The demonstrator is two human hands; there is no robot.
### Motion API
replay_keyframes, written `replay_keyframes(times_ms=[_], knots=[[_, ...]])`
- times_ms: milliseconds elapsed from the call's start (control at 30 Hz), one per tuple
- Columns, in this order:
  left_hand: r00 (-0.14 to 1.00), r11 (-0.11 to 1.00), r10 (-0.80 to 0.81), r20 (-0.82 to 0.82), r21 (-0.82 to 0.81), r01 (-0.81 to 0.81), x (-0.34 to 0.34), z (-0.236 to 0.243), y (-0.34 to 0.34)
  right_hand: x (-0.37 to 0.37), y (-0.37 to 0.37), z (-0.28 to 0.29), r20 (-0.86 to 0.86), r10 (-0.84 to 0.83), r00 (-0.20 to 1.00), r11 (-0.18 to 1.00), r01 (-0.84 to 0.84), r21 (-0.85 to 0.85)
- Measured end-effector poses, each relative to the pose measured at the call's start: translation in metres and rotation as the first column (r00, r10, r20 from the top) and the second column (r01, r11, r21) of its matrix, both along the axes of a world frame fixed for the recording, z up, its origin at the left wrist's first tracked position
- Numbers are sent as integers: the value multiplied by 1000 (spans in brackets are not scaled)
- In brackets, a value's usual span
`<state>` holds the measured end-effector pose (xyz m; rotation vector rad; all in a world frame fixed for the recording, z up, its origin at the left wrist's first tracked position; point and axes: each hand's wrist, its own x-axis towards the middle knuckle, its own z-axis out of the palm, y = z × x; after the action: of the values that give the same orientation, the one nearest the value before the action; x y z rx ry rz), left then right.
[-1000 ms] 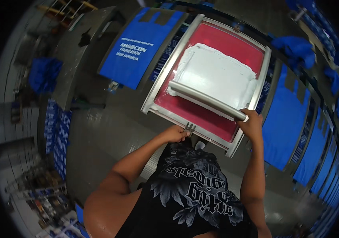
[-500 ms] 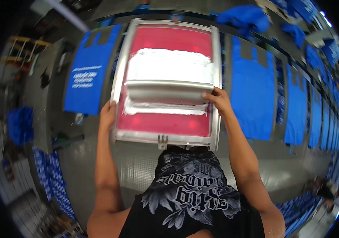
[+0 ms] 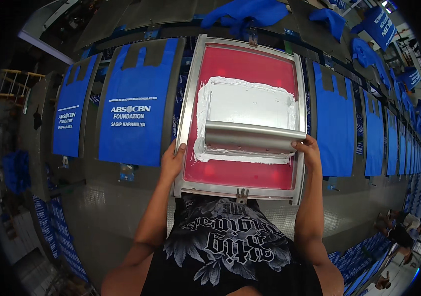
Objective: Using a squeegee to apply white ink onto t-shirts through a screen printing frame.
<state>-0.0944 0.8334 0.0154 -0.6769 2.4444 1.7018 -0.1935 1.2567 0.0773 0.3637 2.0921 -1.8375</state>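
My left hand (image 3: 173, 160) grips the left rail of a metal screen frame (image 3: 189, 111) in front of me. The frame has red mesh (image 3: 245, 61) with a rough-edged rectangle of white ink (image 3: 245, 101) on it. My right hand (image 3: 309, 152) is closed on the right end of a long silver squeegee (image 3: 250, 138), which lies across the lower part of the white ink, just inside the frame's right rail. A small metal clamp (image 3: 242, 197) sticks out from the frame's near edge.
Blue bags with white print (image 3: 136, 84) lie flat on boards at left; plain blue bags (image 3: 333, 123) line the right. Loose blue bags (image 3: 240, 15) lie beyond the frame. Two other people (image 3: 400, 227) are at lower right. A yellow railing (image 3: 18, 86) stands far left.
My left hand left the near-edge clamp for the frame's left rail. The frame has shifted rightward along the boards; two printed bags now show to its left. My right hand stays on the squeegee.
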Motion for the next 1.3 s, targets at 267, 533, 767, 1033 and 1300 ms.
replay_keyframes(times_ms=[267,533,767,1033,1300], knots=[[995,995,71,70,-77,-65,-8,-7,31,-43,42,-36,3,158,987,979,-158,130],[991,995,101,89,2,-101,-23,-28,19,-39,37,-59,-51,162,985,986,-164,-26],[997,998,59,58,-9,-59,-13,-32,25,-34,38,-59,-23,124,992,992,-124,-14],[989,915,-17,144,-397,73,-14,-26,31,-33,41,-52,22,218,976,973,-220,74],[745,563,-661,91,-596,573,-36,75,91,38,-6,-3,-43,737,674,340,-316,886]])
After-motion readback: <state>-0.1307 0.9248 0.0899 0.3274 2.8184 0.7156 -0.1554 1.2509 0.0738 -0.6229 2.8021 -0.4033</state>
